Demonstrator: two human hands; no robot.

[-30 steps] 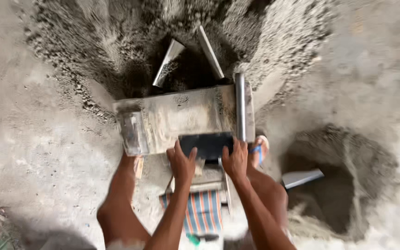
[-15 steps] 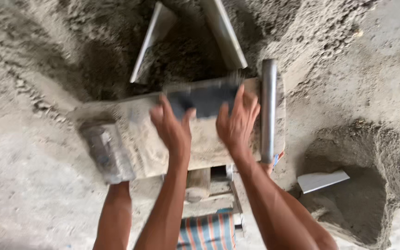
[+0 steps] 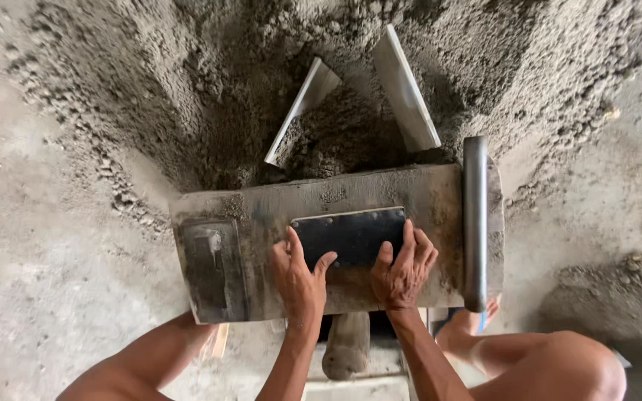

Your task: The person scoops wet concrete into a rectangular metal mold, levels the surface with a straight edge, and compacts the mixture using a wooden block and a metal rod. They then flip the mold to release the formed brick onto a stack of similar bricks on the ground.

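Lower centre: left hand and right hand, fingers spread, pressed flat on dark plate, mid-frame atop grey slab. Metal bar at slab's right edge. Beyond, upper frame: sand heap, two metal blades stuck in.

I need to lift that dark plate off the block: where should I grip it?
Grip the dark plate by its short ends, from the near side. It lies flat on the block, and the left hand and right hand already rest on its near edge.
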